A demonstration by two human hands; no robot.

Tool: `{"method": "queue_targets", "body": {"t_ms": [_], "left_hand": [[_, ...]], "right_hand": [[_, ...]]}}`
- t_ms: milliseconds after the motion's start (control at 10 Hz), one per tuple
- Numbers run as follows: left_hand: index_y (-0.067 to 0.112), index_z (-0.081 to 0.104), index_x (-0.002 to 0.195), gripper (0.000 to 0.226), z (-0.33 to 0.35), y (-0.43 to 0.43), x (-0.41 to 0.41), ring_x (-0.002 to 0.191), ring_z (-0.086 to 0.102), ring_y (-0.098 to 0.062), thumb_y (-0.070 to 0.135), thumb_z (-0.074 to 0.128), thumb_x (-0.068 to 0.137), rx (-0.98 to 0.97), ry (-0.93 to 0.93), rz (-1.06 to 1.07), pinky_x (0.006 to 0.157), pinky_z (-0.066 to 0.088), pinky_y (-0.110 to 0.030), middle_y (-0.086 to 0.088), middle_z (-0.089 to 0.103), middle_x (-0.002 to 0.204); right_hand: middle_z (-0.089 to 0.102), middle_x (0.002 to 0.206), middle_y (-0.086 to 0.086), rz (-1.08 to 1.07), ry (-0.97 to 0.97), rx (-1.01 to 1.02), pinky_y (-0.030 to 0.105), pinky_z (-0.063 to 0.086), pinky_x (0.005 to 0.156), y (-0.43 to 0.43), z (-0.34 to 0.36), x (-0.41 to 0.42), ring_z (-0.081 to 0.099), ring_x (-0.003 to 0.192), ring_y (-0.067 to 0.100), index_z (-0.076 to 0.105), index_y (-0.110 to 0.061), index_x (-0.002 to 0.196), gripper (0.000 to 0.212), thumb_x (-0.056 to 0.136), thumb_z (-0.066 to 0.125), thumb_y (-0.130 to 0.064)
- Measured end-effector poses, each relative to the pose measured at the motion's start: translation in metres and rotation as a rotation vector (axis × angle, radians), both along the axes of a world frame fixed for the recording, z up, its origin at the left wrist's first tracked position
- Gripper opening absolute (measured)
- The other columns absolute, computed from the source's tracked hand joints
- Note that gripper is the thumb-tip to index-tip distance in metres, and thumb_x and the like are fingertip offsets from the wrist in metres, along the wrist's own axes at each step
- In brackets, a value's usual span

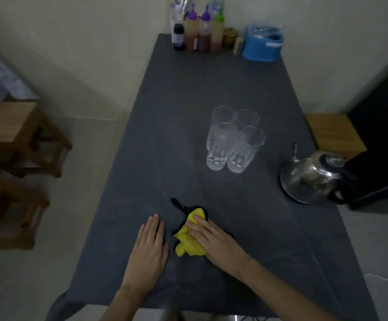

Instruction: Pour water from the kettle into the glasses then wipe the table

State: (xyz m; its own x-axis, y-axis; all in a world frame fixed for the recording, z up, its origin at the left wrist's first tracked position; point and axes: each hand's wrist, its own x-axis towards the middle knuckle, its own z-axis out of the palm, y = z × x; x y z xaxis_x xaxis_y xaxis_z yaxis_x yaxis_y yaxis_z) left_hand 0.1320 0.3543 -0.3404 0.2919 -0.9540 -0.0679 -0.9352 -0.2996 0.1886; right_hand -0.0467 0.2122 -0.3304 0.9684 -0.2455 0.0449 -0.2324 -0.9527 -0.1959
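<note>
Soft, light crumpled yellow cloth [188, 247], grab anywhere. Right hand [213, 242] presses it flat-fingered, left hand [149, 246] lies flat beside it.

I count two hands on one worktop [188, 89]: the left hand [147, 247], and the right hand [213, 239] on one yellow cloth [188, 245]. Beyond the right hand stand four glasses [218, 144] and one kettle [313, 179]. Farther off are three squeeze bottles [204, 31], one dark bottle [179, 37] and one blue tub [262, 46]. Three wooden stools [9, 121] stand out to the sides.
</note>
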Motion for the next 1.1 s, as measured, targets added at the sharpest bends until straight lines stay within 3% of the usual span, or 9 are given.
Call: {"method": "queue_targets", "body": {"t_ms": [100, 300, 400, 500, 600, 700, 800, 1000, 1100], "left_hand": [[-0.001, 0.044, 0.137, 0.057, 0.001, -0.019, -0.021, 0.137, 0.033, -0.032, 0.029, 0.015, 0.098, 0.010, -0.022, -0.061, 0.111, 0.020, -0.042, -0.019, 0.035, 0.148], [0.002, 0.045, 0.137, 0.058, 0.009, -0.057, -0.064, 0.136, 0.036, -0.029, 0.033, 0.028, 0.091, 0.042, -0.036, -0.244, 0.110, 0.018, -0.039, -0.016, 0.034, 0.150], [0.001, 0.048, 0.134, 0.061, 0.010, -0.068, -0.081, 0.134, 0.038, -0.031, 0.036, 0.029, 0.089, 0.094, -0.024, -0.243, 0.110, 0.015, -0.039, -0.015, 0.039, 0.147], [-0.002, 0.052, 0.130, 0.062, 0.012, -0.071, -0.085, 0.130, 0.043, -0.033, 0.037, 0.030, 0.087, 0.121, -0.031, -0.240, 0.107, 0.023, -0.042, -0.017, 0.045, 0.143], [0.001, 0.055, 0.128, 0.062, 0.017, -0.071, -0.076, 0.126, 0.050, -0.030, 0.039, 0.031, 0.085, 0.170, -0.014, -0.257, 0.104, 0.040, -0.041, -0.014, 0.050, 0.139], [0.004, 0.046, 0.138, 0.068, 0.030, -0.071, -0.066, 0.136, 0.037, -0.027, 0.042, 0.019, 0.088, 0.237, 0.023, -0.269, 0.110, 0.028, -0.039, -0.011, 0.038, 0.149], [0.007, 0.023, 0.148, 0.059, 0.050, -0.074, -0.053, 0.146, 0.009, -0.023, 0.038, 0.012, 0.099, 0.216, 0.015, -0.249, 0.117, 0.002, -0.034, -0.008, 0.014, 0.158], [0.003, 0.021, 0.147, 0.052, 0.119, -0.099, 0.001, 0.145, 0.011, -0.025, 0.030, 0.024, 0.102, 0.104, -0.014, -0.084, 0.117, 0.010, -0.037, -0.012, 0.017, 0.157], [0.001, 0.022, 0.145, 0.052, 0.166, -0.124, 0.024, 0.144, 0.013, -0.027, 0.030, 0.025, 0.102, 0.071, -0.024, -0.067, 0.116, 0.012, -0.038, -0.014, 0.019, 0.156]], "right_hand": [[0.050, 0.144, 0.001, -0.104, 0.025, 0.009, 0.038, 0.042, 0.106, -0.006, 0.002, -0.036, 0.042, 0.136, 0.023, 0.058, -0.014, 0.127, 0.063, 0.067, 0.077, -0.006], [0.050, 0.143, 0.002, -0.451, 0.027, 0.008, 0.032, 0.039, 0.107, -0.018, 0.004, -0.139, 0.040, 0.136, 0.023, 0.054, -0.012, 0.130, 0.056, 0.075, 0.051, -0.003], [0.055, 0.139, 0.002, -0.713, 0.065, 0.085, 0.035, 0.054, 0.092, -0.021, 0.011, -0.194, 0.037, 0.131, 0.019, 0.053, -0.012, 0.126, 0.063, 0.066, 0.066, 0.002], [0.037, 0.148, -0.006, -0.849, 0.124, 0.154, 0.042, 0.048, 0.099, -0.021, 0.024, -0.232, 0.033, 0.138, 0.022, 0.048, -0.012, 0.136, 0.069, 0.073, 0.072, -0.001], [-0.001, 0.157, -0.012, -0.755, 0.247, 0.186, 0.043, 0.008, 0.120, -0.021, 0.039, -0.243, 0.000, 0.148, 0.014, 0.015, -0.020, 0.152, 0.076, 0.093, 0.048, -0.053], [0.009, 0.159, -0.007, -0.766, 0.189, 0.080, 0.037, 0.001, 0.120, -0.021, 0.054, -0.226, 0.005, 0.147, 0.013, 0.022, -0.018, 0.151, 0.083, 0.089, 0.024, -0.073], [0.031, 0.155, 0.000, -0.746, 0.112, 0.085, 0.024, 0.005, 0.119, -0.023, 0.081, -0.180, 0.025, 0.144, 0.012, 0.037, -0.012, 0.146, 0.086, 0.090, 0.001, -0.066], [0.038, 0.152, 0.005, -0.584, 0.001, 0.073, 0.024, 0.012, 0.117, -0.052, 0.147, -0.073, 0.031, 0.142, 0.017, 0.039, -0.010, 0.144, 0.093, 0.086, -0.010, -0.062], [0.040, 0.151, 0.006, -0.626, -0.021, 0.012, 0.030, 0.023, 0.115, -0.076, 0.193, -0.042, 0.033, 0.140, 0.018, 0.037, -0.010, 0.145, 0.052, 0.104, 0.022, -0.038]]}}
